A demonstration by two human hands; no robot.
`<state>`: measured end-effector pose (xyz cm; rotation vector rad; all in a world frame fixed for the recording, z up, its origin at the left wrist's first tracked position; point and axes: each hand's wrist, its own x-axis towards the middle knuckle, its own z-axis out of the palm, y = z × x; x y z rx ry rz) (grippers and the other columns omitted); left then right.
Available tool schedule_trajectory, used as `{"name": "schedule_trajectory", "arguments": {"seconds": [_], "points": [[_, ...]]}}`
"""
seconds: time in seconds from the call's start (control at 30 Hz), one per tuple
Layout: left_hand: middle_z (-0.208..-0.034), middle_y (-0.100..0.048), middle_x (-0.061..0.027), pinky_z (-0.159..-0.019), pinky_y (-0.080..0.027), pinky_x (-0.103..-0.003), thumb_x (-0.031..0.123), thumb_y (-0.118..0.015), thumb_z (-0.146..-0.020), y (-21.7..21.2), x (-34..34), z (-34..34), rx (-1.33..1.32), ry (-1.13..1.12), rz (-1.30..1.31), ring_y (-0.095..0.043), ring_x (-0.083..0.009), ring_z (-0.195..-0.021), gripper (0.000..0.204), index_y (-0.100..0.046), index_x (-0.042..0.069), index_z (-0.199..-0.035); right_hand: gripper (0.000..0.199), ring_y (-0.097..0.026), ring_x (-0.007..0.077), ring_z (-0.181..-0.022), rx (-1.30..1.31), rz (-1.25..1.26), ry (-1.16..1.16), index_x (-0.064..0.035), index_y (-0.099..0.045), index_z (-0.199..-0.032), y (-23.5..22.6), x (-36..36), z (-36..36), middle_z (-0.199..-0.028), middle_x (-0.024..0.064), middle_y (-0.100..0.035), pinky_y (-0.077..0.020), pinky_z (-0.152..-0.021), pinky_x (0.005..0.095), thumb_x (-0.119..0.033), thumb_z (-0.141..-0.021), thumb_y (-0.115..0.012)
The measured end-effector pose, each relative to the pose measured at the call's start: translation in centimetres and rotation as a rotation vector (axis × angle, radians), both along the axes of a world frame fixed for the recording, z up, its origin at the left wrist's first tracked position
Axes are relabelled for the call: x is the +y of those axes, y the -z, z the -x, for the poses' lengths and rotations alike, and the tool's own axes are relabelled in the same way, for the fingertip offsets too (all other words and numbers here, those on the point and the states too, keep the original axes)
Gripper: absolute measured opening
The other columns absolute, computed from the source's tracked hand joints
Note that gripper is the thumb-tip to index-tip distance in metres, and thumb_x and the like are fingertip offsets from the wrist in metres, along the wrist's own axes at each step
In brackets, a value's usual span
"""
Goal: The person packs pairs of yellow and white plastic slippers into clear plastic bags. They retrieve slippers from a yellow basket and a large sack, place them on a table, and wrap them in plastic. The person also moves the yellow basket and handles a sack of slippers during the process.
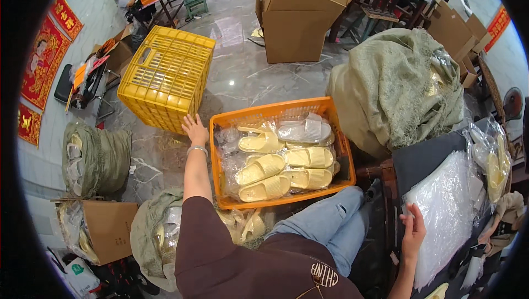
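Both hands flank the orange crate: left hand touching, right hand apart.

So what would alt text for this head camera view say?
A seated person's left hand rests on the rim of an orange crate of bagged pale yellow slippers; the right hand touches a stack of clear plastic bags.
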<state>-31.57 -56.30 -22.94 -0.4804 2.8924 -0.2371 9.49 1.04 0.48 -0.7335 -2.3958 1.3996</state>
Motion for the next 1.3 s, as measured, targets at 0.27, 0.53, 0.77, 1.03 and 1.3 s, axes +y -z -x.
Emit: {"name": "schedule_trajectory", "arguments": {"seconds": [0.27, 0.53, 0.77, 1.03, 1.3], "points": [[-0.156, -0.005, -0.0181, -0.113, 0.0, -0.056, 0.036, -0.055, -0.088, 1.3, 3.9, 1.8, -0.017, 0.084, 0.019, 0.002, -0.0368, -0.144, 0.077, -0.016, 0.015, -0.151, 0.033, -0.061, 0.0155, -0.091, 0.042, 0.032, 0.01, 0.0033, -0.052, -0.128, 1.3, 0.6, -0.9, -0.115, 0.0141, -0.062, -0.0522, -0.081, 0.0292, -0.001, -0.096, -0.043], [-0.156, -0.007, -0.0177, -0.113, 0.001, -0.056, 0.06, -0.051, -0.085, 4.2, 5.2, 1.9, -0.023, 0.151, 0.07, 0.002, -0.0367, -0.144, 0.084, -0.019, 0.018, -0.15, 0.031, -0.06, 0.0148, -0.088, 0.079, 0.001, 0.029, 0.0042, -0.052, -0.127, 2.1, 1.8, -2.5, -0.116, 0.0154, -0.062, -0.052, -0.08, 0.0285, -0.002, -0.098, -0.043], [-0.156, -0.008, -0.0184, -0.113, -0.002, -0.056, 0.034, -0.052, -0.089, 3.7, 8.3, 1.9, 0.007, 0.271, 0.122, 0.0, -0.0375, -0.144, 0.072, -0.02, 0.016, -0.15, 0.03, -0.061, 0.0145, -0.086, 0.065, -0.041, 0.051, 0.0051, -0.054, -0.125, 1.5, 1.5, -3.0, -0.112, 0.0155, -0.063, -0.0527, -0.078, 0.028, -0.002, -0.097, -0.044], [-0.156, -0.007, -0.0194, -0.114, -0.008, -0.053, 0.02, -0.059, -0.085, -2.2, 25.0, 5.2, 0.193, 0.606, -0.197, -0.001, -0.0367, -0.144, 0.083, -0.01, 0.012, -0.151, 0.026, -0.064, 0.0155, -0.082, 0.159, -0.042, 0.105, 0.005, -0.058, -0.117, 1.4, 1.4, -4.7, -0.104, 0.015, -0.067, -0.0534, -0.074, 0.0279, 0.001, -0.095, -0.046], [-0.145, -0.033, -0.0226, -0.11, -0.027, -0.045, 0.014, -0.06, -0.084, -14.6, 49.3, 1.9, 0.833, 1.312, -0.796, -0.029, -0.0374, -0.136, 0.064, -0.033, 0.0, -0.14, 0.024, -0.067, 0.0175, -0.076, 0.221, -0.164, 0.156, 0.0042, -0.06, -0.112, 0.4, 1.7, -8.0, -0.099, 0.0168, -0.069, -0.0535, -0.071, 0.0285, 0.004, -0.091, -0.049]]}}
